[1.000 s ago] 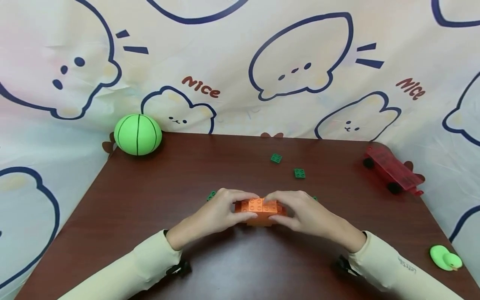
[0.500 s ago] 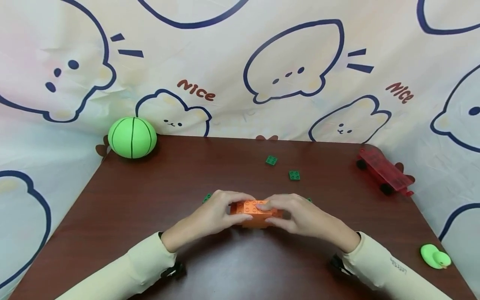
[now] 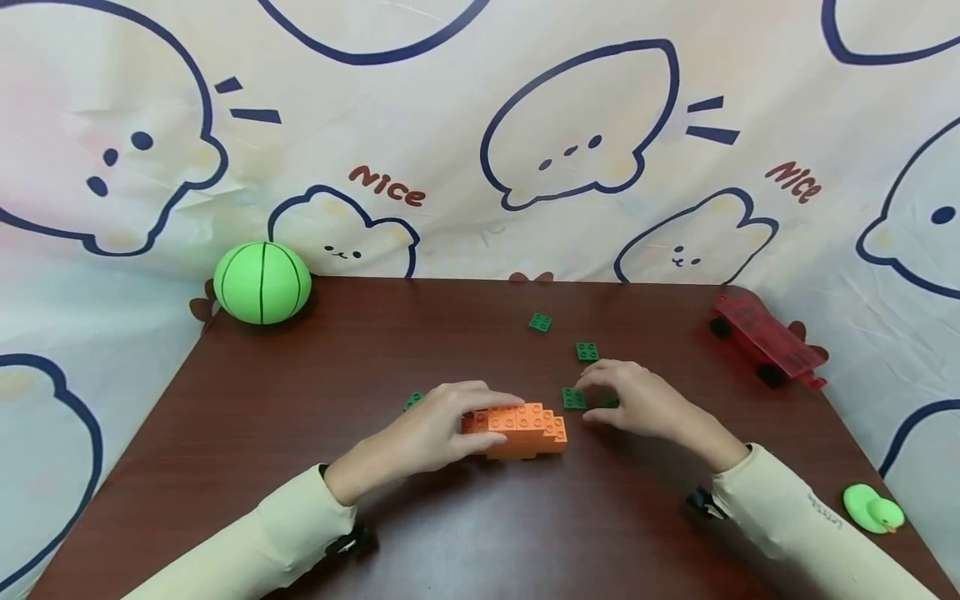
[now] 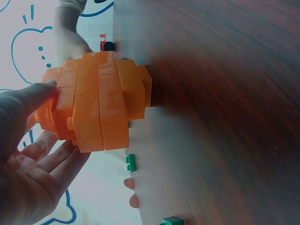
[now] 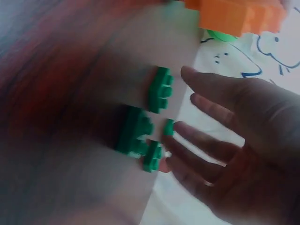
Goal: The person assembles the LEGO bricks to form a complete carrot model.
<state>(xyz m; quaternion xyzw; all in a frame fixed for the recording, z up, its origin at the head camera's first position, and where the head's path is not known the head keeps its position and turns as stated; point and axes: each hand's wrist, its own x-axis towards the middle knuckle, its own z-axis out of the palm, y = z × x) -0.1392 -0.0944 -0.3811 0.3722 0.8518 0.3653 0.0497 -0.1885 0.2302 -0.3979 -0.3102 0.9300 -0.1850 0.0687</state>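
Observation:
My left hand [image 3: 442, 425] grips the left end of an orange block build [image 3: 525, 433], thumb on the near side and fingers over the top. In the left wrist view the build [image 4: 103, 103] shows stacked toy bricks in steps, standing on the table. My right hand [image 3: 645, 404] hovers right of it with fingers loosely spread and nothing between them. Just by its fingertips lies a green four-stud brick [image 3: 574, 398]; another green brick [image 3: 611, 402] is partly hidden by the hand. The right wrist view shows a green brick [image 5: 133, 130] in front of the open fingers.
Two more green bricks, one nearer [image 3: 587, 352] and one farther [image 3: 540, 322], lie behind. Another green brick [image 3: 414, 401] peeks out beyond my left hand. A green ball [image 3: 262, 283] stands back left, a red toy skateboard [image 3: 768, 337] back right, a green toy duck [image 3: 873, 508] at the right edge.
My right hand has let go of the orange build and moved right to the green bricks. The left hand keeps its grip. The head view has shifted slightly.

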